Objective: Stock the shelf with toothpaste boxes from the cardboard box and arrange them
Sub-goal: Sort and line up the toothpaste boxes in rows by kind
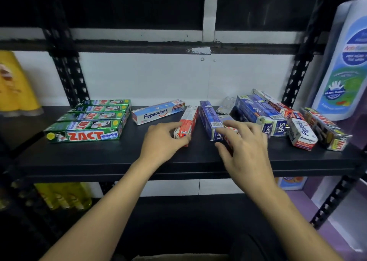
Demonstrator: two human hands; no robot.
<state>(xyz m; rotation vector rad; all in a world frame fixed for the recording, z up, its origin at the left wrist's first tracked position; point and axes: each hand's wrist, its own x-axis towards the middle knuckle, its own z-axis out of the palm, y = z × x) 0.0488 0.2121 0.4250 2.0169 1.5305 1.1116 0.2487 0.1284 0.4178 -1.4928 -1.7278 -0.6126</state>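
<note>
On the black shelf [99, 157], my left hand [161, 141] grips the near end of a red and white toothpaste box [188, 119] that lies end-on to me. My right hand [244, 143] is curled over another red and white box, mostly hidden under its fingers, beside a blue Safi box [208, 117]. Several green Zact boxes [85, 131] lie in a neat row at the left. A blue and white Pepsodent box [158, 111] lies behind my left hand. More Safi, Pepsodent and Zact boxes [278, 119] sit jumbled at the right.
A large white bottle with a blue and green label [345, 62] stands at the shelf's right end. Yellow packs [15, 86] stand at the far left. Perforated black uprights [67, 68] frame the bay. Yellow bottles [63, 197] stand on the shelf below. A strip of cardboard box [178, 257] shows at the bottom edge.
</note>
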